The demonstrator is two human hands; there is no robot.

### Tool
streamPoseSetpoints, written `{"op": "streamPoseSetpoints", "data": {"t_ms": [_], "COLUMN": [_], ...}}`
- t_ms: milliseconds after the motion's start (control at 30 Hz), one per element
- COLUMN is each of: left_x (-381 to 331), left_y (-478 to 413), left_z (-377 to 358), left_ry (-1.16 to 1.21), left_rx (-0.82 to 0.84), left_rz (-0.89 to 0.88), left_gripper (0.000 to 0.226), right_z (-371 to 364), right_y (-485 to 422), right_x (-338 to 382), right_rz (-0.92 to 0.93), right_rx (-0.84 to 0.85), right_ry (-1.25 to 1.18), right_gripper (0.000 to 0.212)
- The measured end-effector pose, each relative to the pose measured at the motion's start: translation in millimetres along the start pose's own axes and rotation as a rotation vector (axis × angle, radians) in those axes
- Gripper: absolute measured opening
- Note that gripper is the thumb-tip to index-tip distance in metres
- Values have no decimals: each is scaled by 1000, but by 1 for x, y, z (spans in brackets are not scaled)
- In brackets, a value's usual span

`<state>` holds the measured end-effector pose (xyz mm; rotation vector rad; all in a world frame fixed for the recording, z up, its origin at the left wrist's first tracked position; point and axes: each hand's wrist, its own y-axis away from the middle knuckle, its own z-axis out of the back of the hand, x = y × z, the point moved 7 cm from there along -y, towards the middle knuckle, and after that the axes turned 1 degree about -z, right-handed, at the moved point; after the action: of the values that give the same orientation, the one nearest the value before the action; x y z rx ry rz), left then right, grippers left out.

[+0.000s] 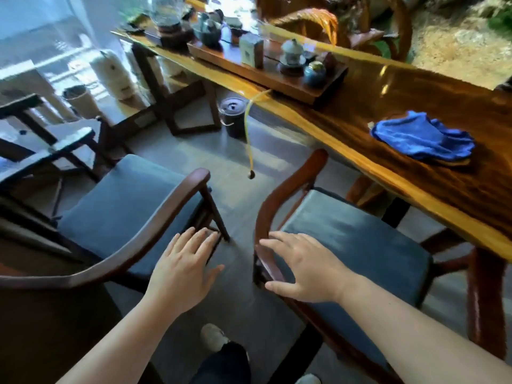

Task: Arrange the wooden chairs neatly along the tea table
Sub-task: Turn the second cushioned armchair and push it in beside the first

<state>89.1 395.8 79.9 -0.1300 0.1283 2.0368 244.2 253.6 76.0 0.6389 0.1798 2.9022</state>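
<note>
Two wooden chairs with grey-blue cushions stand in front of me. The left chair (pixel 124 212) is angled away from the long tea table (pixel 388 151). The right chair (pixel 352 239) sits close to the table's near edge. My left hand (pixel 185 267) hovers open, fingers spread, beside the left chair's curved armrest and touching nothing I can see. My right hand (pixel 304 267) is open, its fingers over the right chair's curved back rail (pixel 266 217) and its thumb below it, not closed around it.
A blue cloth (pixel 421 137) lies on the table. A wooden tea tray (pixel 266 76) with cups and jars stands further along. A dark bucket (pixel 232 117) stands on the floor under the table. Another dark chair (pixel 41 145) is at the left. My shoe (pixel 213 336) is below.
</note>
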Motion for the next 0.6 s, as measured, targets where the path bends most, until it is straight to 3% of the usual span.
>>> {"op": "streamPoseSetpoints", "data": {"t_ms": [367, 600], "left_x": [177, 240], "left_y": [11, 35], "left_z": [7, -13], "left_ry": [-11, -26], "left_rx": [55, 127], "left_rz": [209, 320], "left_gripper": [66, 67], "right_z": [-34, -69], "right_y": [-161, -240], "right_x": [65, 98], "right_rz": [112, 231], "right_rx": [158, 295], "right_ry": [105, 150], "right_gripper": [79, 81]}}
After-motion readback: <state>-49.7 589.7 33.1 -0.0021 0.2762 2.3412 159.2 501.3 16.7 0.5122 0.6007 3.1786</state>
